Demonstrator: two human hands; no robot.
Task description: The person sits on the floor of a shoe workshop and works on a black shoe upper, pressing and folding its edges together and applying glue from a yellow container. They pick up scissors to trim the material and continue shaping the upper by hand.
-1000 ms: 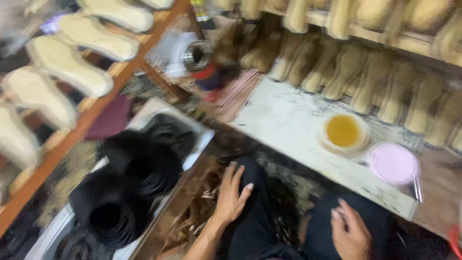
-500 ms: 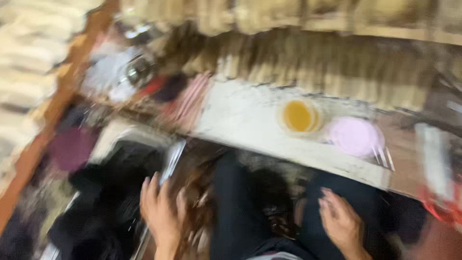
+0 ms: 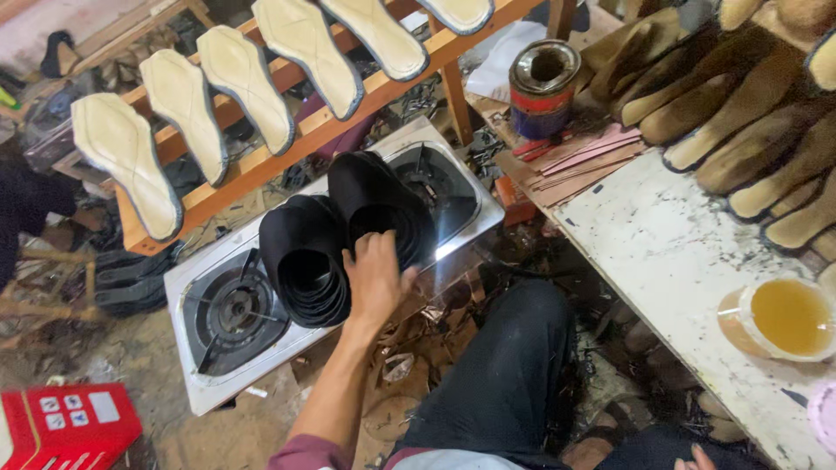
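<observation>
- Reaching forward, the left hand (image 3: 376,280) lies with spread fingers on the black stacked shoe uppers (image 3: 344,235), its fingertips at the rim of the farther stack; it presses on them rather than closing round them.
- The uppers are thin, matte black pieces, curved like shells and nested one inside another in two stacks, so their edges show as close concentric ridges.
- The stacks lie across a two-burner gas stove (image 3: 218,309) of scuffed, shiny sheet metal, between its two round burners. Their row runs from the lower left up to the right, along the stove's long side, and their open hollows face the person.
- Only the fingertips of the right hand (image 3: 697,457) show at the bottom edge, beside the dark trouser knee (image 3: 505,365); whether it is clenched or released cannot be told.
- Above the stove a slanted wooden rack (image 3: 305,139) carries pale, fuzzy insoles (image 3: 122,161) edged in grey, toes pointing up and to the left.
- On the stained white bench (image 3: 679,252) to the right stands a round tub of amber glue (image 3: 782,318); tan shoe lasts (image 3: 740,104) hang over its far edge, and a rusty open tin (image 3: 544,87) stands beside flat pink strips (image 3: 583,157).
</observation>
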